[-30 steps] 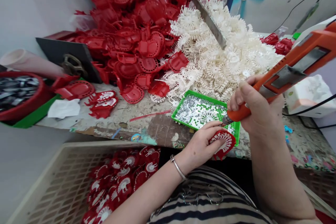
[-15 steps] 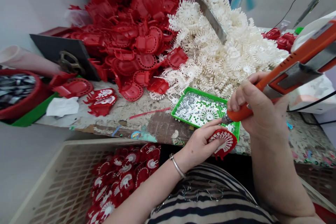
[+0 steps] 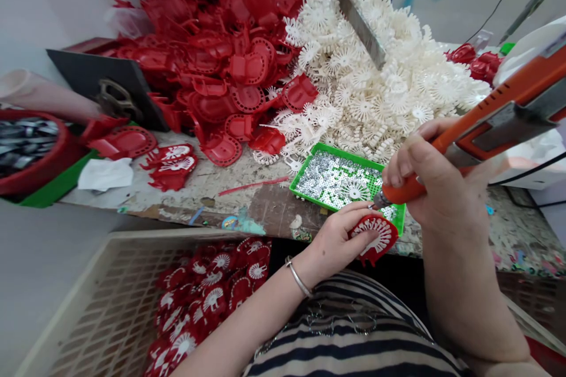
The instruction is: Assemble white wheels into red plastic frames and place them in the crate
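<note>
My left hand (image 3: 338,238) is closed on a red plastic part (image 3: 388,240) with a white spoked piece (image 3: 379,228) lying in its face, at the table's front edge. The thumb presses across the white piece. In my right hand (image 3: 446,182) is an orange electric screwdriver (image 3: 481,112), gripped near its nose. Its tip points down at the left fingertips, just above the red part; whether it touches is hard to see. Directly behind both hands sits a green tray (image 3: 305,193) of small silver metal pieces (image 3: 327,174), with one loose white spoked piece (image 3: 355,189) on them.
Red plastic parts (image 3: 247,68) and white spoked pieces (image 3: 375,82) are heaped at the back. A metal strip (image 3: 354,17) hangs over them. A cream crate (image 3: 88,294) at lower left holds joined red-and-white parts (image 3: 212,300). A red tub (image 3: 26,182) stands left.
The view has shifted slightly. The screwdriver's tip has come a little lower and closer to the left fingertips. Both hands keep their grip.
</note>
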### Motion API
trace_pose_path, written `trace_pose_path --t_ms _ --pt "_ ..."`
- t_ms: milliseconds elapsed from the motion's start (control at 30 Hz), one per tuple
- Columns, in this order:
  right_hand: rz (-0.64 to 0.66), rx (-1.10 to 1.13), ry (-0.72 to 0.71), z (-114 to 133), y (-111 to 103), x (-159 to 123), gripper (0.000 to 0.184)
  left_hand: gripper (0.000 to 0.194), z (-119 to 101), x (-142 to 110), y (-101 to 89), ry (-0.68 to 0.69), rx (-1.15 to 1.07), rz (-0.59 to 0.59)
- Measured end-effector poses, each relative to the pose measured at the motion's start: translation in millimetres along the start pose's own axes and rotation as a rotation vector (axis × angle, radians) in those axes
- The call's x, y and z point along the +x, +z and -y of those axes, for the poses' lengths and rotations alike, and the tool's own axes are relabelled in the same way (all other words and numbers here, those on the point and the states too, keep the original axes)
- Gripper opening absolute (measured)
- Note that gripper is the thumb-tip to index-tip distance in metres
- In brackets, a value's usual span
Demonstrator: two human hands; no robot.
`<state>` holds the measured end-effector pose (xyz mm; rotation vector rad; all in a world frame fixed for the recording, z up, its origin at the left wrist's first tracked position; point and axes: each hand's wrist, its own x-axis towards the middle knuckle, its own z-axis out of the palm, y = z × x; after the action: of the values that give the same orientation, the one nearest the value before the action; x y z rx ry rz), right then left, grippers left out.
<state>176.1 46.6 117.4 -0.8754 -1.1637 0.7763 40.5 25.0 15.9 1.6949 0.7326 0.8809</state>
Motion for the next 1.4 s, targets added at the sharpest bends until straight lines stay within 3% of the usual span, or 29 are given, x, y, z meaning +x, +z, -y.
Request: trace_pose_path --t_ms 367,467,567,667,833,1400 --pt "-0.005 0.007 -0.013 0 5 0 0.017 0.027 -8 -4 -1.9 -0.083 -0.068 -0.007" --pt "0.008 0.067 -0.050 5 7 0 0.015 0.028 -11 -5 -2.1 -0.244 -0.203 -0.014" --pt "0.004 0.102 -0.004 13 9 -3 0.015 0.029 -12 -7 -0.7 -0.443 -0.433 -0.080" --pt "-0.016 0.121 0.044 17 10 -9 0.017 0.026 -13 -6 1.4 -0.544 -0.669 -0.152" --pt "0.046 0.160 0.105 13 9 -18 0.014 0.023 -17 -4 3.4 -0.557 -0.803 -0.201" --pt "0.053 0.173 0.141 9 10 -26 0.013 0.020 -24 -2 5.3 -0.619 -0.794 -0.251"
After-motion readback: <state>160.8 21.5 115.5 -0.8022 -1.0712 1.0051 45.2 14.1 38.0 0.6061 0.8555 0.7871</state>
